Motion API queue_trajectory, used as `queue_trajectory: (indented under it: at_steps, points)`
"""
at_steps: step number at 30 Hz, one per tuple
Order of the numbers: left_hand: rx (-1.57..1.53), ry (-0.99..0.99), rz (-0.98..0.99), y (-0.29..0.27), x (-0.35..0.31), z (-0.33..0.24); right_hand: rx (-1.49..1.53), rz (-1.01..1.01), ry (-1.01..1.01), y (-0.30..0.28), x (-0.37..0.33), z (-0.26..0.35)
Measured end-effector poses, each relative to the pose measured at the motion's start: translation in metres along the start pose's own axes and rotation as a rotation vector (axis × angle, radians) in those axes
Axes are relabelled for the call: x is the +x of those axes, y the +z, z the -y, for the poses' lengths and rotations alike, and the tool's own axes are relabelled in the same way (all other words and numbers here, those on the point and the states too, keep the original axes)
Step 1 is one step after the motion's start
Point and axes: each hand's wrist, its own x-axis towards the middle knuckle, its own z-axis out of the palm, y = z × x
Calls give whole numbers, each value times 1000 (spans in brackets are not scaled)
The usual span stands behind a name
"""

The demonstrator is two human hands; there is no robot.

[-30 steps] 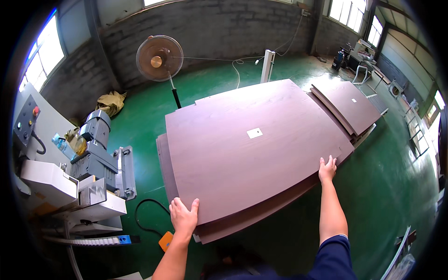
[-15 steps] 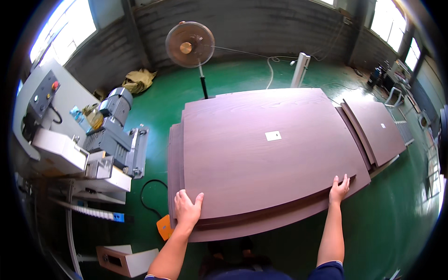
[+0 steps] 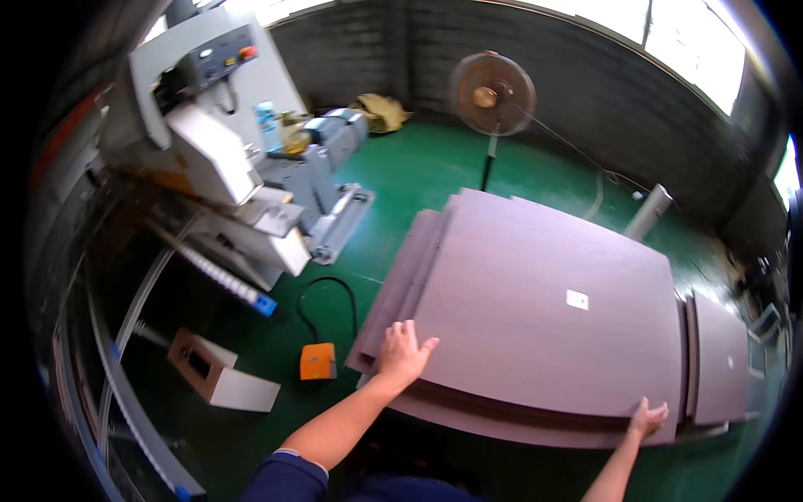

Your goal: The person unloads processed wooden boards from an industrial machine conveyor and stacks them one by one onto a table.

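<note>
Here, the top panel [image 3: 544, 326] of a stack of dark brown boards is met by both hands along its near edge, in the lower middle and lower right of the frame. The left hand [image 3: 403, 353] is laid flat with fingers spread on the near left corner of the panel, while the right hand [image 3: 647, 417] is curled over the near right corner, fingers on the face and thumb apparently at the edge; how firmly it is gripped cannot be told. The panel is spread away from the hands toward the upper right of the frame, and its long axis is run roughly across the body, from the left hand to the right hand, so that each end is reached by one arm. The left hand appears farther up the frame, the right lower and closer to the picture's bottom edge. The panel's face is seen as smooth, matte laminate with a gently bowed near edge and a small white label [image 3: 577, 299] near its middle. Beneath it, similar boards [image 3: 397, 284] are fanned out at the left, and another stack [image 3: 719, 360] is set just beside it at the far right. A grey-and-white machine [image 3: 251, 167] fills the upper left, a standing fan [image 3: 492, 88] is placed at the upper middle, and an orange foot pedal [image 3: 318, 361] is left on the green floor [image 3: 418, 167].
</note>
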Motion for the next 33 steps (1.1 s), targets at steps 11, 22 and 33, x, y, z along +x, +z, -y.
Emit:
queue_trajectory:
  at_steps: [11,22,33]
  points:
    - [57,-141,12,3,-4,-15,-288,234,-157,-30,63,38]
    - [-164,-92,-79,1,-22,7,-189,184,-274,-75,13,81]
    - [-496,-471,-281,-40,-179,229,1088,594,-923,-201,-323,246]
